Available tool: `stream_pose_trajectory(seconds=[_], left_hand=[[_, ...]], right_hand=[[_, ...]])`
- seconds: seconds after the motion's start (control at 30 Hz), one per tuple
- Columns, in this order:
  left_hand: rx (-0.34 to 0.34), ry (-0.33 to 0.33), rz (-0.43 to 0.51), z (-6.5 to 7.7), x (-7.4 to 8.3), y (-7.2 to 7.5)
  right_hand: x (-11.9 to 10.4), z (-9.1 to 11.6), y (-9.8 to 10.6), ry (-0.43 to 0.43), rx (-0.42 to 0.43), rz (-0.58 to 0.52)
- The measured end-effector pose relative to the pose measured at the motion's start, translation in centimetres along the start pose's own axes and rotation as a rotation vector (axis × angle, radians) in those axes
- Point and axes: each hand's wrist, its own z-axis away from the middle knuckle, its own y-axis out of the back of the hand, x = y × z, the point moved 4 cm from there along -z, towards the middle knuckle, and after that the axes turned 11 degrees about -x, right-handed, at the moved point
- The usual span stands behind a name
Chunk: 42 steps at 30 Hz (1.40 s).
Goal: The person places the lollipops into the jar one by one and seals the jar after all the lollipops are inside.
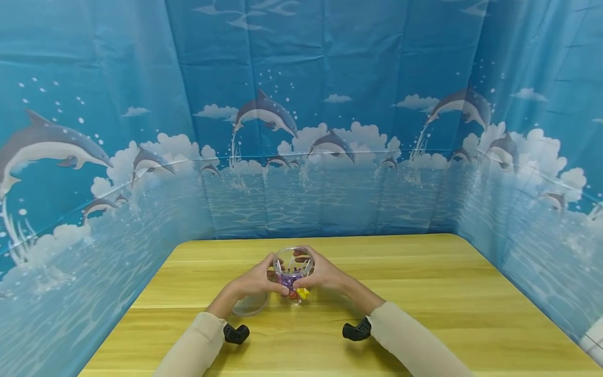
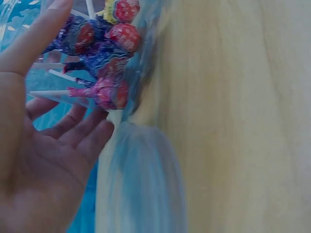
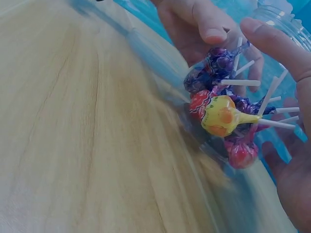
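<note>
Both hands hold a clear round jar (image 1: 296, 301) upright near the middle of the table, one on each side. My left hand (image 1: 258, 277) grips its left wall, thumb toward the near side. The right hand (image 1: 326, 271) wraps the opposite wall the same way. Through the plastic, wrapped lollipops show at the bottom: a yellow lollipop (image 3: 219, 117), a pink lollipop (image 3: 242, 154) and several dark purple lollipops (image 3: 219, 63). Their white sticks point up toward the uncovered mouth. Beside the left wrist a clear round lid (image 1: 251, 307) lies on the wood, partly hidden by that hand.
The yellow wood-grain table (image 1: 424, 293) has rounded far corners. A blue curtain (image 1: 301, 204) printed with dolphins stands round its back and sides. Black wrist mounts, a left mount (image 1: 235, 334) and a right mount (image 1: 357, 331), jut inward from the sleeves.
</note>
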Motion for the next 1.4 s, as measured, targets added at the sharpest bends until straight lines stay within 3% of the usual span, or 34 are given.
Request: stream_pose_trajectory(seconds=[0.13,0.27,0.43,0.6,0.73,1.0,1.27,1.4], left_hand=[[0.031,0.031,-0.171,1.0,-0.1,1.1],[0.085,0.105,-0.297,3.6,-1.4,2.6],[0.113,0.155,-0.325,7.1,-3.0,3.8],[0.059,0.151,-0.295,8.8,-4.0,3.2],[0.048,0.165,-0.309,8.9,-4.7,2.8],[0.146,0.224,-0.328,8.8,-4.9,3.2],[0.271,0.123,-0.307,7.0,-2.5,3.4],[0.286,0.129,-0.272,6.8,-1.2,3.6]], right_hand=[[0.1,-0.3,0.0,0.001,0.002,0.004],[0.2,-0.4,0.0,-0.009,0.001,0.005],[0.5,-0.2,-0.2,-0.017,0.036,0.001],[0.7,0.0,-0.5,-0.009,0.051,-0.034],[0.9,0.1,-0.7,-0.019,0.046,-0.055],[1.4,-0.1,-0.9,-0.037,0.050,-0.102],[1.0,-0.1,-0.9,-0.034,0.045,-0.109],[1.2,0.2,-1.1,-0.028,0.032,-0.114]])
